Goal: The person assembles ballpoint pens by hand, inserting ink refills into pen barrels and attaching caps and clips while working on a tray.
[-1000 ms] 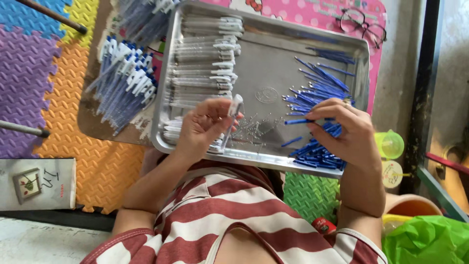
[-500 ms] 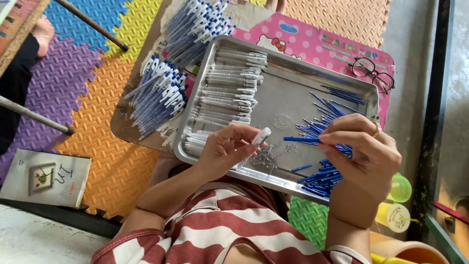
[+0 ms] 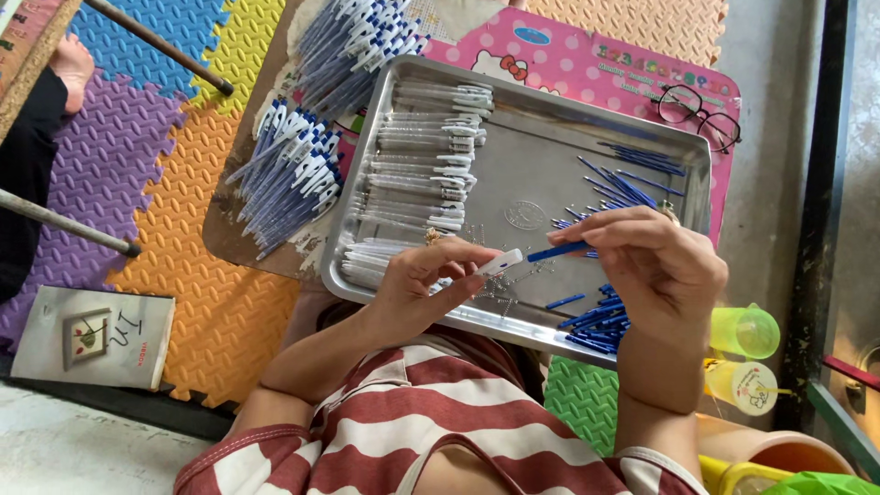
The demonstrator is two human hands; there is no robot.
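Observation:
My left hand (image 3: 429, 280) grips a clear pen barrel (image 3: 495, 265) with a white end over the front of a metal tray (image 3: 541, 174). My right hand (image 3: 655, 261) pinches a thin blue refill (image 3: 557, 250), its tip pointing at the barrel's end. Rows of clear pen barrels (image 3: 422, 174) fill the tray's left side. Loose blue refills (image 3: 623, 183) lie at its right, with more under my right hand (image 3: 596, 321). Small metal springs (image 3: 500, 289) are scattered near the tray's front edge.
Two heaps of finished blue-and-white pens (image 3: 293, 174) lie left of the tray on a board. Glasses (image 3: 697, 110) rest on the pink board beyond. A book (image 3: 92, 335) lies on the foam mat at left. Green and yellow cups (image 3: 744, 330) stand at right.
My right hand has brought the blue refill closer to the barrel's open end. The camera view shifted, so the tray sits lower and further right in view.

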